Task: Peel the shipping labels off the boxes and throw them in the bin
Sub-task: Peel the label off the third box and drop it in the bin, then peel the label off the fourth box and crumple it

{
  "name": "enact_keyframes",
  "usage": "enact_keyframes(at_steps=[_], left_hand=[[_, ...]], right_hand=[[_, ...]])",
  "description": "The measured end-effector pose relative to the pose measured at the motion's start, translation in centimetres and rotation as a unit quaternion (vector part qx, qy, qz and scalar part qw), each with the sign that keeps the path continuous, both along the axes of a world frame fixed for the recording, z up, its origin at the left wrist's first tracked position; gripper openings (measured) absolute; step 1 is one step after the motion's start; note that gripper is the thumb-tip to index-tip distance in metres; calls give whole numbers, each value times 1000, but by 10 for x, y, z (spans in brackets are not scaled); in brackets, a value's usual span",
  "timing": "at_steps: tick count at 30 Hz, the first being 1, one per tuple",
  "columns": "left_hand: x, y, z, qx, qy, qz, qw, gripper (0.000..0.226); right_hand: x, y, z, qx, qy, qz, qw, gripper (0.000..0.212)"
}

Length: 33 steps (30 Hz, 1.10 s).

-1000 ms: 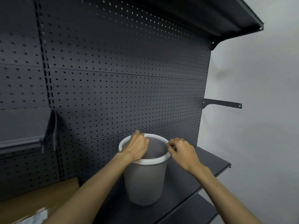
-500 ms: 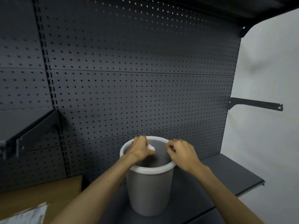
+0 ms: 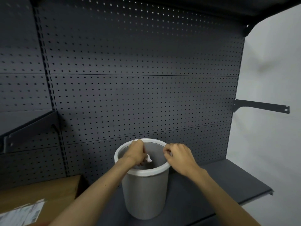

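Observation:
A grey bin with a white rim (image 3: 146,193) stands on the dark shelf (image 3: 219,181). My left hand (image 3: 136,152) reaches down into the bin's mouth, its curled fingers holding a small crumpled white label (image 3: 149,158) at their tips. My right hand (image 3: 178,156) grips the bin's rim on the right side with curled fingers. At the lower left sits a brown cardboard box (image 3: 48,190) with a white shipping label (image 3: 21,212) stuck on its top.
A black pegboard wall (image 3: 138,95) rises close behind the bin. A shelf bracket (image 3: 27,129) juts out at the left and a bare bracket arm (image 3: 260,106) at the right. The shelf's front edge runs just right of the bin.
My left hand has dipped lower into the bin and the crumpled label now shows beside its fingers. The right hand stays on the rim. The view has shifted left.

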<state>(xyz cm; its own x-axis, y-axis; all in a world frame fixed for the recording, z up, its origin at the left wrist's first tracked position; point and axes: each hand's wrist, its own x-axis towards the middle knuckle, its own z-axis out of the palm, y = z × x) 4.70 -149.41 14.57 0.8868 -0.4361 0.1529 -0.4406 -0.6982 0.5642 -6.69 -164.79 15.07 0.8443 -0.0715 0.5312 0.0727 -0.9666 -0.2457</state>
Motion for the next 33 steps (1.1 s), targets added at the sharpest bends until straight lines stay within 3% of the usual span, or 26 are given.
enact_keyframes(at_steps=[11,19,25,33], left_hand=[[-4,2,-1,40,-65,21,997,20],[-20,17,2,-4,-149,75,986,15],[-42,68,15,5,-227,129,965,27],[-56,180,9,61,-236,218,945,38]], right_hand=[[-3,-1,-1,9,4,25,1000,18],[-6,10,-5,15,-15,44,999,16],[8,53,-5,27,-40,103,993,16],[31,140,-8,53,-36,199,978,29]])
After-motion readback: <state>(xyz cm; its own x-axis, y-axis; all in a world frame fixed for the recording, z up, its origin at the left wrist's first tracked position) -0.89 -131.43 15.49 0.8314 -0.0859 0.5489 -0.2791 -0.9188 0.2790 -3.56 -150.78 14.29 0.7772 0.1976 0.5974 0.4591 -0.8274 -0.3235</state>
